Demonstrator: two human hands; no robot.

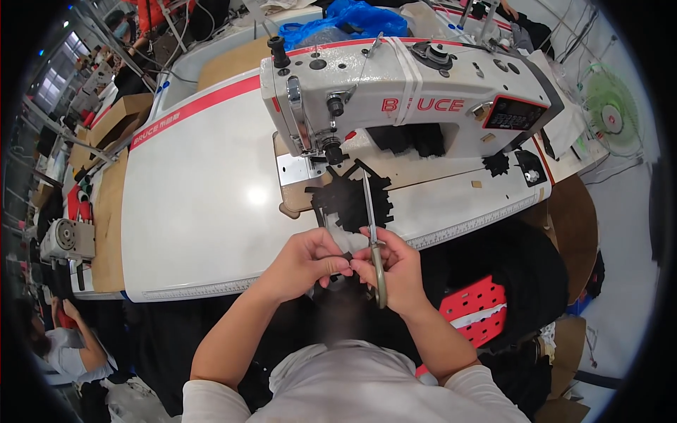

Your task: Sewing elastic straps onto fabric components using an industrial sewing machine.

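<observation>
Both my hands meet in front of the sewing table's near edge. In my right hand (396, 271) are scissors (379, 271) with olive-green handles, their long metal blades pointing away from me. The right thumb and fingertip also touch a small dark piece of fabric (346, 257). My left hand (307, 262) pinches that piece between thumb and fingers; much of it is hidden. Just beyond the hands, a heap of short black fabric strips (349, 199) lies on the table beside the needle area. Behind it stands a white sewing machine (352, 79).
A ruler strip (479, 220) runs along the white tabletop's (204, 204) front edge. Small black scraps (496, 164) lie at the right. A green fan (611, 116) stands far right, a red perforated stool (474, 310) below. At the left, another person (70, 338) sits.
</observation>
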